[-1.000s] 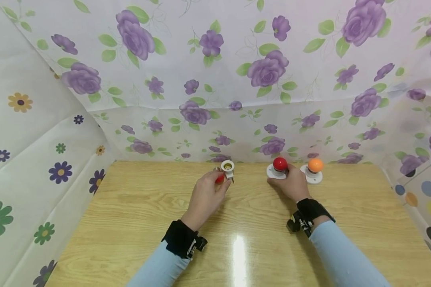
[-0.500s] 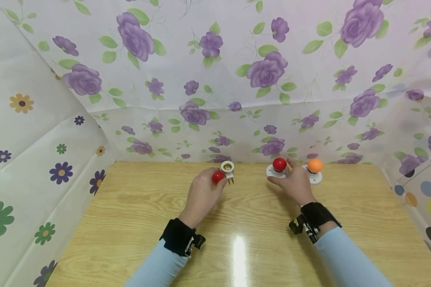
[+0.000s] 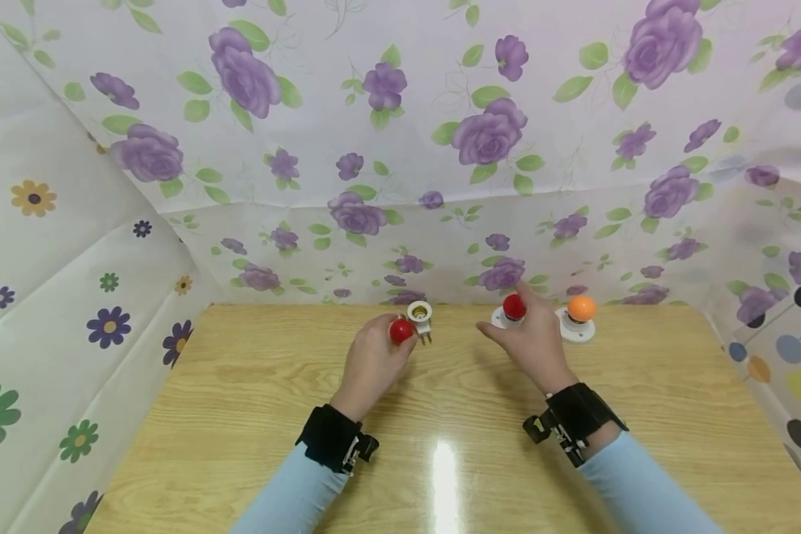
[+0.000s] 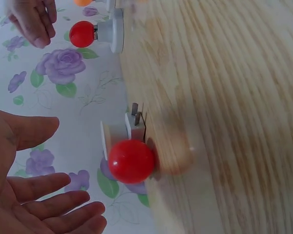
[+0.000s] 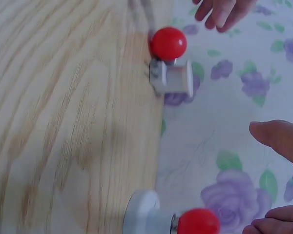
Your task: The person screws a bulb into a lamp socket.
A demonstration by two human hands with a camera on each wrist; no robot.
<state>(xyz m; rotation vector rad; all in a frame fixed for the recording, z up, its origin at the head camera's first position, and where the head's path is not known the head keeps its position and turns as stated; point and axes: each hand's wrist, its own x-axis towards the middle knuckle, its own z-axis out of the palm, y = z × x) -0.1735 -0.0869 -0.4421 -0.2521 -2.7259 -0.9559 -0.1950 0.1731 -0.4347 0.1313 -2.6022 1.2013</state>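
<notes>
A small red bulb point(image 3: 401, 331) lies on the wooden table beside a white plug-in lamp socket point(image 3: 419, 312). Over that bulb hovers my left hand point(image 3: 374, 363); the left wrist view shows its fingers point(image 4: 63, 197) spread and apart from the bulb. Another red bulb point(image 3: 514, 307) stands upright in a white round lamp holder point(image 3: 498, 319). My right hand point(image 3: 537, 341) is just above and to the right of this bulb, partly covering the holder, with thumb and fingers spread. In the right wrist view the thumb point(image 5: 278, 139) is away from the red bulb.
An orange bulb point(image 3: 581, 308) stands in its own white round holder point(image 3: 576, 335) right of my right hand. The wooden table point(image 3: 254, 415) ends at the back against a flowered cloth point(image 3: 287, 170). Patterned cloth also hangs at both sides.
My left hand lets go of the red bulb, which now lies beside the plug-in socket. My right hand leaves the lamp holder, its fingers spreading as it lifts.
</notes>
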